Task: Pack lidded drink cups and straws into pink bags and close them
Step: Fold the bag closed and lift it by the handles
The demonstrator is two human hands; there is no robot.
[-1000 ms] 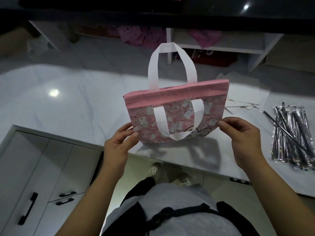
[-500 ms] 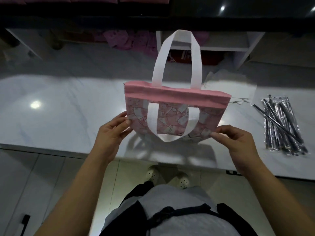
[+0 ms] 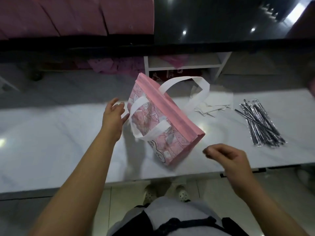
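A pink patterned bag with white handles stands tilted on the white marble counter, its folded top edge running diagonally. My left hand is just left of the bag, fingers spread, with no grip on it. My right hand hovers near the bag's lower right corner, fingers loosely curled, holding nothing. A pile of wrapped straws lies on the counter to the right. No cups are in view.
White paper scraps lie behind the bag. A white shelf unit and pink bags sit on the floor beyond the counter. A dark ledge with pink stacks runs across the top.
Both hands have let go of the bag. The bag has turned and tilted to the right and now rests on the counter. The camera has shifted forward.
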